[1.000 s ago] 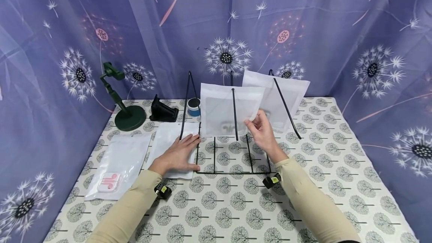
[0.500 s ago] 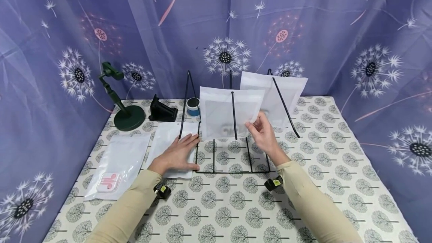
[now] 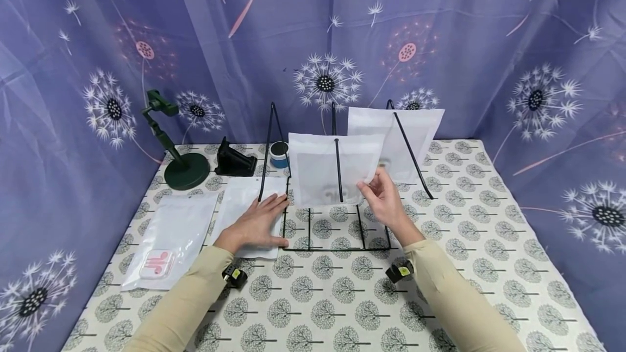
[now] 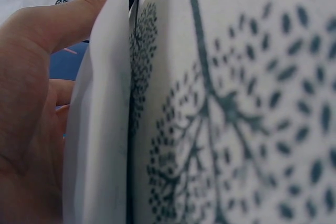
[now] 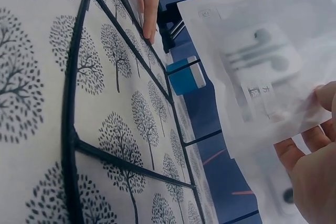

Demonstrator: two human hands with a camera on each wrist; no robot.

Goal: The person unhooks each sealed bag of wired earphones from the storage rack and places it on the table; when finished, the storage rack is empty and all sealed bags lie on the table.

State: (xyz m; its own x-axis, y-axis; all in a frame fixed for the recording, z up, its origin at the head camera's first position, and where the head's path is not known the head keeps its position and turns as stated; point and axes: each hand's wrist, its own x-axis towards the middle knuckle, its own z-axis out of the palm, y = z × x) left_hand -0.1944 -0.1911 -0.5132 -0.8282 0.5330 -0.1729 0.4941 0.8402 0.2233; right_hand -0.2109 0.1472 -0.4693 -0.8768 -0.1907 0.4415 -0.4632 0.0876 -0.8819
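Purple curtain (image 3: 195,26) w/ dandelion print at back, desk (image 3: 313,297) w/ tree-print cover, black wire rack (image 3: 337,250) on it. Change: mid bag (image 3: 315,167), white/translucent, hung on middle prong (image 3: 339,173), now sits lower & nearer the prong's free end vs approx 1 s ago; R hand (image 3: 386,200) came down w/ it. Means: prob being drawn along the prong, not off yet. R bag (image 3: 420,129) on the next prong (image 3: 413,154). Flat at L: far-L bag (image 3: 181,227) and second bag (image 3: 235,205), latter partly under L hand (image 3: 259,224). Hands: L = fingers straight & spread, gripping nothing, resting by rack's L edge; R = thumb + fingers pinching mid bag's lower R edge. Small stuff: earphones (image 5: 262,51) inside mid bag, per R wrist view; pink-on-white case (image 3: 157,264) at far-L bag, no readable txt; white label (image 5: 258,98) w/ printed characters, too blurry to read; corner mark (image 5: 203,14), tiny, illegible. No brand legible.
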